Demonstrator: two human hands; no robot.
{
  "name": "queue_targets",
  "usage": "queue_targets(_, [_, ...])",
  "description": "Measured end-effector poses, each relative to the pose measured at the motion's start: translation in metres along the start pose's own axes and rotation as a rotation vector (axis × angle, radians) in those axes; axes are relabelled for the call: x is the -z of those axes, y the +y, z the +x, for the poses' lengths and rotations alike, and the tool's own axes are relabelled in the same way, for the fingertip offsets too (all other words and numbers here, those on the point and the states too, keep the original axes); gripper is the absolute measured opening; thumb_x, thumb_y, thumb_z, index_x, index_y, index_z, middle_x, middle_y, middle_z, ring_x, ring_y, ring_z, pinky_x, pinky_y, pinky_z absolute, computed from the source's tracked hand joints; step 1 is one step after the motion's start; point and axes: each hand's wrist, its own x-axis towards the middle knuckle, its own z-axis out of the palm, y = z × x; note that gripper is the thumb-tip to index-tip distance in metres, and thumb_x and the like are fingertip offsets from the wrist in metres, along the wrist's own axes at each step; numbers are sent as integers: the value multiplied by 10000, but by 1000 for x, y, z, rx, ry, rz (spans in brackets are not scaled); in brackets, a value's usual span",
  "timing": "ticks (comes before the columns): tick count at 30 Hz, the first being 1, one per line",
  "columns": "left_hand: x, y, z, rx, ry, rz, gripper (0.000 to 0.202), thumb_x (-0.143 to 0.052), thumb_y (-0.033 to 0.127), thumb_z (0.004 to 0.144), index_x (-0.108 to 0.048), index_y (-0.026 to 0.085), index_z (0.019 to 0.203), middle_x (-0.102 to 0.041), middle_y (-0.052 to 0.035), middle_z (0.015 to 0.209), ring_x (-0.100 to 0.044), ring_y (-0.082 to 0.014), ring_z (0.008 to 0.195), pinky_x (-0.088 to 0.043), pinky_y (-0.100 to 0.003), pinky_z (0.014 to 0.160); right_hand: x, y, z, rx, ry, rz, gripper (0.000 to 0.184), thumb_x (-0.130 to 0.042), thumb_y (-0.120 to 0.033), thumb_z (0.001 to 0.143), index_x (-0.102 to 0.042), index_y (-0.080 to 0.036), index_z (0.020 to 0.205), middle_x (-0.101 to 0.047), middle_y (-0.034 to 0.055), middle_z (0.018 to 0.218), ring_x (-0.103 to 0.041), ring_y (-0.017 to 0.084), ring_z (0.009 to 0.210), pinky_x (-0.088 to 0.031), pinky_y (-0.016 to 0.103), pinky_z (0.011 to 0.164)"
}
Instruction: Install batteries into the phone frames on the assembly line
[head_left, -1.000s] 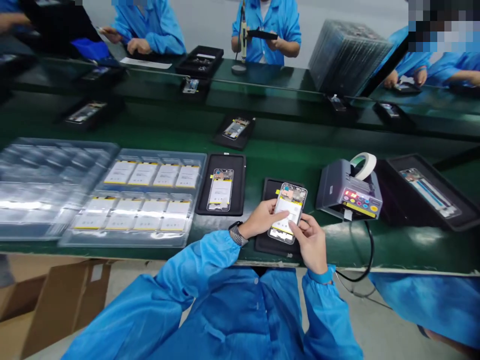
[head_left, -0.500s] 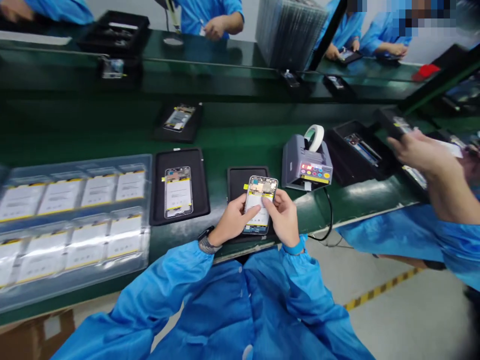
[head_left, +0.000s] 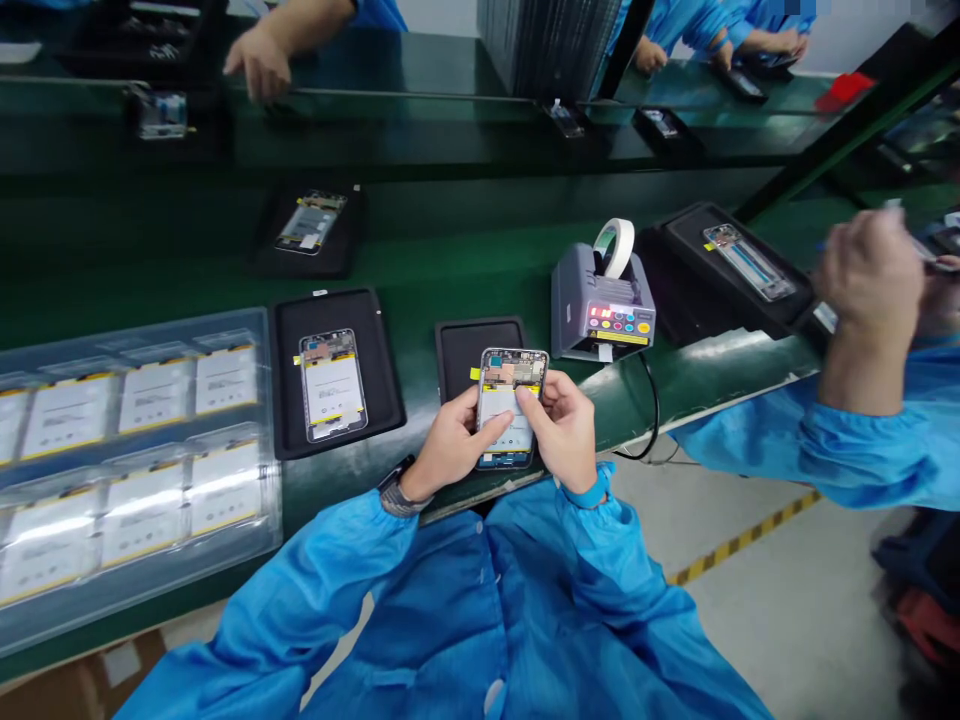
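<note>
Between my two hands is an opened phone (head_left: 513,371), its circuit board bare at the top and a white battery (head_left: 499,402) lying in its middle. My left hand (head_left: 459,437) grips the left edge, thumb laid across the battery. From the other side my right hand (head_left: 564,424) is closed around the edge, its thumb pressing near the battery's upper end. Under the phone, partly covered, is a small black tray (head_left: 459,345). To the left, another opened phone (head_left: 332,385) with a battery rests on a black tray (head_left: 386,400).
A clear plastic tray (head_left: 271,500) of several batteries covers the left of the bench. A tape dispenser (head_left: 574,310) with a white roll stands right of my hands. Further right, a black tray (head_left: 791,315) holds a phone frame (head_left: 757,262). A co-worker's hand (head_left: 874,270) is close by it.
My hands keep their grip on the phone; the thumbs have barely shifted. The view has swung slightly. The co-worker's hand at right has lifted, and a phone frame on a tray now shows there.
</note>
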Motion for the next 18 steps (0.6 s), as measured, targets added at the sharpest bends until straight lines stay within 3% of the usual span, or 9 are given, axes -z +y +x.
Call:
queue_targets(7, [1, 0, 0, 8, 18, 7, 507, -835, 479, 821, -710, 128, 1165, -800, -97, 1060, -755, -232, 890, -623, -304, 783, 1, -2, -1, 12, -22, -4, 276, -759, -454, 934, -687, -229, 1077, -785, 48, 1013, -721, 216, 877, -551, 328, 774])
queue_targets(18, [1, -4, -1, -17, 8, 7, 484, -809, 482, 857, -714, 127, 1171, -801, -105, 1072, -761, -241, 903, -627, -316, 793, -1, -4, -1, -3, -2, -2, 281, -776, -479, 916, -684, -231, 1009, -785, 39, 953, -714, 205, 819, -549, 324, 737])
